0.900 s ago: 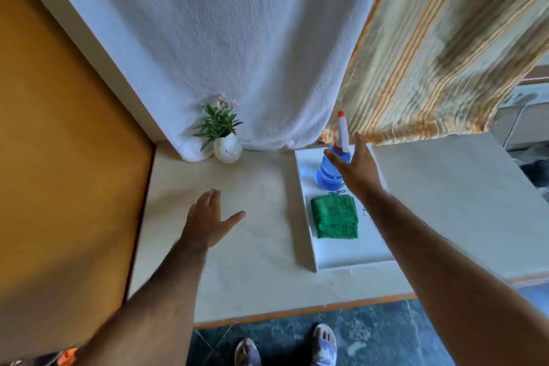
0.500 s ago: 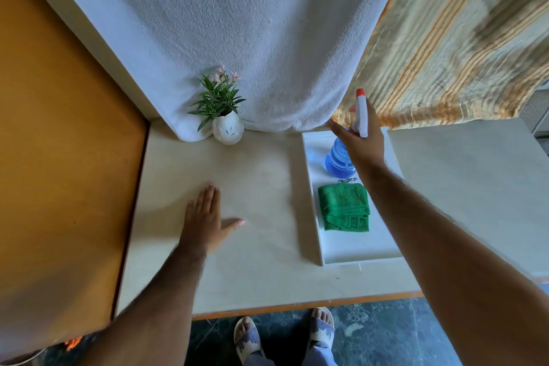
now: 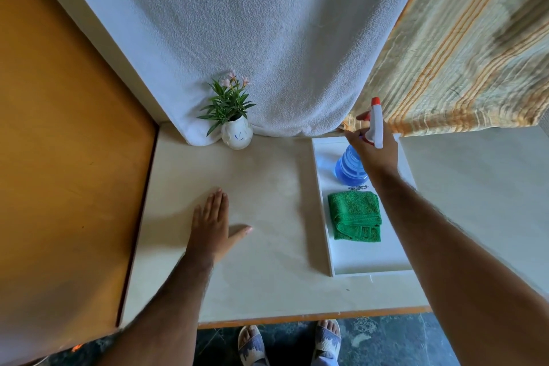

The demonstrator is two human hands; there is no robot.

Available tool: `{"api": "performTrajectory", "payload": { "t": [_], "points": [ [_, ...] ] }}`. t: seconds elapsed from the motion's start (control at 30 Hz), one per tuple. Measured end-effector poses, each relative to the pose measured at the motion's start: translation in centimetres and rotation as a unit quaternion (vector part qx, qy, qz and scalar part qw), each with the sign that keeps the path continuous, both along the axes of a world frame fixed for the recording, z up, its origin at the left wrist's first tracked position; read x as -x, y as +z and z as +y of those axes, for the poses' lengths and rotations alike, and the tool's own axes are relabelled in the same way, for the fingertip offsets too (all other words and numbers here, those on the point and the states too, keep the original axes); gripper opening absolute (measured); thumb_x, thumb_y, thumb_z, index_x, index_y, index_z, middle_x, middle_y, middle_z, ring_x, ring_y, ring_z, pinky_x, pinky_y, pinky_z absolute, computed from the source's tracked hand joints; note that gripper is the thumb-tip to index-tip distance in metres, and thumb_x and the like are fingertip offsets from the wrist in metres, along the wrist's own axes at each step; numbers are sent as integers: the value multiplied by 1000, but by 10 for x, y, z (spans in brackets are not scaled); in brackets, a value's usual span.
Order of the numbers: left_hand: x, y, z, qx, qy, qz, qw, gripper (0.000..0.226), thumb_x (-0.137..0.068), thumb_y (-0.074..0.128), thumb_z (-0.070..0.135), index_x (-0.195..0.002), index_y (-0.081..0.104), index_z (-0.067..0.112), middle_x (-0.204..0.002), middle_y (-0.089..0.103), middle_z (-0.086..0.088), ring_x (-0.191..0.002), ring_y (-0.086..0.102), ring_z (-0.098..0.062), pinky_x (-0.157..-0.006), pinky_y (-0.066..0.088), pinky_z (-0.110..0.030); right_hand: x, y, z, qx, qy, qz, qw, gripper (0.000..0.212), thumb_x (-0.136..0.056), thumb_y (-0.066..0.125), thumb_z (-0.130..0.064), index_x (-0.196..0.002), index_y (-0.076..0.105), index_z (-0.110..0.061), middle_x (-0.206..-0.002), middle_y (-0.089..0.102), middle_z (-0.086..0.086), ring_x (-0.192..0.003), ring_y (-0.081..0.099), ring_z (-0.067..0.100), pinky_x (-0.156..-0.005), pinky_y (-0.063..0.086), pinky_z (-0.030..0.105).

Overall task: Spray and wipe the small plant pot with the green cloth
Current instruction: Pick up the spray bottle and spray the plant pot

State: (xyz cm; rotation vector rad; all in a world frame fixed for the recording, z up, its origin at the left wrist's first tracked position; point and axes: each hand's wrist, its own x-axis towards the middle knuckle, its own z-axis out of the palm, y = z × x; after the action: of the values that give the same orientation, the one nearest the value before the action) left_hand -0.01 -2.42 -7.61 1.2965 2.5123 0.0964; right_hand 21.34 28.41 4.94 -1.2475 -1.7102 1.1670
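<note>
Two bare hands are over a pale table [image 3: 267, 276]. The right hand [image 3: 375, 151] is wrapped around the neck of a spray bottle [image 3: 350, 168], its fingers closed on it just under the white and red spray head, with the forefinger tip reaching toward the front of the head. The bottle's blue body hangs below the palm, over the far end of a white tray [image 3: 368, 258]; whether its base touches the tray cannot be told.

Just nearer the person than those fingers, a folded green cloth [image 3: 355, 216] lies flat in the tray, apart from the bottle and untouched.

The left hand [image 3: 212, 224] lies palm down on the bare table, fingers straight and together, thumb spread out to the side, holding nothing.

Well beyond the left fingertips, and off to the left of the right hand's fingers, the small plant pot [image 3: 236, 135] stands upright at the back of the table. It is white and rounded with a few blue marks, and green leaves with pink flowers rise from it. It stands against the hanging white towel [image 3: 252, 24], apart from both hands and from the tray.

Behind the right fingers hangs a striped curtain [image 3: 463, 47]. An orange panel [image 3: 59, 157] borders the table beyond the left hand. Two sandalled feet [image 3: 289, 342] show on the dark floor below the table's near edge.
</note>
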Motion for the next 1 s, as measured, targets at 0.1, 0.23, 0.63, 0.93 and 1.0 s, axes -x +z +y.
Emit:
{"api": "performTrajectory", "payload": {
  "t": [0.1, 0.23, 0.63, 0.93, 1.0],
  "points": [
    [-1, -4, -2, -6, -7, 7, 1000, 118, -77, 17, 91, -151, 33, 2, -159, 36, -17, -143, 38, -36, -110, 34, -60, 1, -12, 1, 19, -40, -8, 999, 20, -81, 81, -28, -82, 63, -35, -71, 62, -8, -71, 62, 13, -81, 58, 42],
    [0, -10, -4, -8, -7, 10, 1000, 115, -78, 18, 90, -152, 33, 3, -158, 37, -16, -143, 38, -35, -109, 34, -60, 7, -20, 5, 35, -60, -8, 998, 24, -81, 76, -29, -100, 71, -15, -84, 74, 3, -78, 69, 20, -77, 58, 35],
    [9, -7, -11, -16, -7, 26, 1000, 116, -76, 20, 91, -154, 29, 7, -163, 28, -12, -150, 25, -30, -117, 25, -57, 31, 35, -25, 8, 72, 69, 995, 18, -90, 72, -7, -101, 73, -21, -82, 71, 8, -63, 65, 7, -68, 51, 21],
    [48, -12, -33, -32, 50, 33, 998, 105, -85, 18, 83, -149, 39, 3, -155, 43, -17, -140, 45, -34, -107, 38, -60, 105, 15, -94, 57, 179, -39, 982, 13, -85, 80, -31, -79, 72, -24, -60, 72, 4, -52, 69, 12, -66, 55, 28],
    [47, -18, -36, -47, 51, 40, 997, 99, -86, 31, 79, -149, 39, 3, -155, 43, -16, -139, 46, -32, -108, 37, -59, 120, -1, -104, 74, 205, -89, 972, 18, -82, 79, -42, -86, 72, -25, -61, 72, 2, -58, 72, 16, -70, 57, 34]
  ]
}}
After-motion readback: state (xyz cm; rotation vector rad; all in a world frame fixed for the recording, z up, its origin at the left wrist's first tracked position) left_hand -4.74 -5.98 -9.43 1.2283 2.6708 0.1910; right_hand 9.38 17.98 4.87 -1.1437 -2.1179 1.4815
